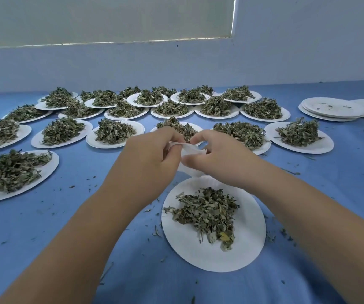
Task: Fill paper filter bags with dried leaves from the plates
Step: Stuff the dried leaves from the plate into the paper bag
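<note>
At frame centre the left hand [152, 154] and right hand [217, 160] both pinch the white paper filter bag [191, 149] between curled fingertips. The dried leaves [207, 213] lie heaped on the plate [187, 249] just below it in the frame, slightly nearer the right hand.

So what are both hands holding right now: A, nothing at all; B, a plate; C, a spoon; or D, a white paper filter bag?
D: the left hand and the right hand both pinch the paper filter bag, held above the near plate of dried leaves.
</note>
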Demonstrator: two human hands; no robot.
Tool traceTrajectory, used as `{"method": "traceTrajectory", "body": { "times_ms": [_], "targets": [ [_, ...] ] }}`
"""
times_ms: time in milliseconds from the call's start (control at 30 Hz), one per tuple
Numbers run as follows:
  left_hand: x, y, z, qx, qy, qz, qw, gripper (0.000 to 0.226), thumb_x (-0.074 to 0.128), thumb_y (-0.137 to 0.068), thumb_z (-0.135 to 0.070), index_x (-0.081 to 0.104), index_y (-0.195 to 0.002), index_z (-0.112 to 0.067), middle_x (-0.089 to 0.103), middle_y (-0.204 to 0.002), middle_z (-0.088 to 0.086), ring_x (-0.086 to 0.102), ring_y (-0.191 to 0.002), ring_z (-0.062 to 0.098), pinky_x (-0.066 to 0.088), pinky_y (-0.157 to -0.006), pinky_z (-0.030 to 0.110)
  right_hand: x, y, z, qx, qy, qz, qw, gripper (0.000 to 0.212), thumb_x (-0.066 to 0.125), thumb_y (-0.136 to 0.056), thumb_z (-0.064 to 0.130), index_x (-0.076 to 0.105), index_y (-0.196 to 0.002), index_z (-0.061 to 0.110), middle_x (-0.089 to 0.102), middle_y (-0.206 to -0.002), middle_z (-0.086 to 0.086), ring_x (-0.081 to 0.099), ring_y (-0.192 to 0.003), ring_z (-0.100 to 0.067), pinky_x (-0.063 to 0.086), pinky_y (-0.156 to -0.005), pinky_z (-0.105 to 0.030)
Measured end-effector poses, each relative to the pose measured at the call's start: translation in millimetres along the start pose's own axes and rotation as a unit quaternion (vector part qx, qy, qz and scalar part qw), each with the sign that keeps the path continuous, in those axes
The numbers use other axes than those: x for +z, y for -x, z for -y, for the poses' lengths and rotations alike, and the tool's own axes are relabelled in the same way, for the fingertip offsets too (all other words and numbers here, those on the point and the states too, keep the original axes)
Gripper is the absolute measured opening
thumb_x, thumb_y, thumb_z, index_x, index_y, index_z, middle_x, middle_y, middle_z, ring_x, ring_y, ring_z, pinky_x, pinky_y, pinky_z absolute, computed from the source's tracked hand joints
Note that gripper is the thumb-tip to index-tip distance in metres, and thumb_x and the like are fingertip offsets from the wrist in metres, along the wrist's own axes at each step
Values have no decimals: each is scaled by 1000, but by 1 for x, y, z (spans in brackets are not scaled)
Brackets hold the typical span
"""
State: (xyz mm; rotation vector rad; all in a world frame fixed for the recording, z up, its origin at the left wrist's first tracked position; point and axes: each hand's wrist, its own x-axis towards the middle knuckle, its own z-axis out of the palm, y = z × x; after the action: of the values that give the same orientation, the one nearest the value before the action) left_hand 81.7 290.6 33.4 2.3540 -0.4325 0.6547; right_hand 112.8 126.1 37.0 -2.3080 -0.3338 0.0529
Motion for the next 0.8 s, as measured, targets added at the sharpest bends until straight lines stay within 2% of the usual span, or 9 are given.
{"method": "traceTrajectory", "body": {
  "times_ms": [67, 133, 200, 267, 400, 500, 600, 800],
  "targets": [
    [-3, -1, 1, -11, 2, -19, 1000, 13, 55, -94, -18, 66, -89, -24, 52, -56, -1, 43, -47, 9, 38, -43, 22, -5, 5, -4, -16, 0, -19, 1000, 44, 63, -80, 55, 51, -117, 34, 58, -83, 13, 56, -64, -2, 37, -53, -20],
    [-7, -1, 1, -14, -6, -40, 999, 13, 56, -93, -17, 67, -89, -24, 54, -57, -2, 45, -49, 5, 37, -46, 15, -11, 10, -9, -29, -6, -48, 998, 42, 63, -79, 59, 53, -111, 35, 60, -82, 12, 56, -62, 1, 39, -52, -17],
    [-10, -2, 1, -10, -23, -56, 998, 14, 56, -93, -18, 68, -90, -24, 55, -57, -1, 46, -53, 7, 36, -48, 15, -18, 16, -13, -45, -7, -56, 997, 36, 64, -75, 60, 56, -101, 37, 62, -80, 12, 55, -61, 4, 41, -50, -13],
    [-11, -2, 0, -3, -40, -63, 997, 14, 55, -93, -19, 68, -90, -24, 55, -57, -1, 47, -56, 9, 36, -47, 15, -25, 23, -14, -62, 14, -15, 998, 36, 63, -71, 65, 59, -96, 40, 62, -83, 16, 55, -64, 7, 42, -55, -14],
    [-13, -1, 0, -7, -54, -58, 997, 14, 55, -94, -19, 67, -90, -25, 54, -56, -1, 49, -55, 6, 38, -44, 9, -32, 38, -10, -90, 71, 124, 986, 52, 58, -60, 80, 59, -103, 51, 59, -98, 28, 56, -82, 9, 44, -70, -19],
    [-12, -1, 1, -4, -74, -50, 996, 14, 56, -94, -19, 70, -92, -21, 54, -57, -2, 48, -57, 5, 36, -47, 9, -33, 45, -6, -117, 96, 168, 974, 53, 63, -58, 76, 57, -107, 55, 54, -103, 29, 53, -91, 6, 44, -74, -19],
    [-12, -1, 0, -5, -86, -48, 995, 14, 57, -93, -19, 71, -93, -20, 54, -59, -3, 46, -54, 6, 31, -49, 12, -35, 50, -1, -161, 123, 138, 969, 48, 72, -64, 65, 59, -108, 51, 50, -100, 26, 50, -92, 4, 43, -75, -20],
    [-13, -1, -1, -1, -98, -39, 994, 13, 57, -92, -16, 70, -91, -18, 44, -51, -9, 46, -56, -4, 32, -53, 7, -28, 61, 5, -193, 210, 131, 949, 45, 68, -72, 61, 59, -114, 47, 43, -97, 22, 44, -85, 7, 34, -64, -15]
  ]
}}
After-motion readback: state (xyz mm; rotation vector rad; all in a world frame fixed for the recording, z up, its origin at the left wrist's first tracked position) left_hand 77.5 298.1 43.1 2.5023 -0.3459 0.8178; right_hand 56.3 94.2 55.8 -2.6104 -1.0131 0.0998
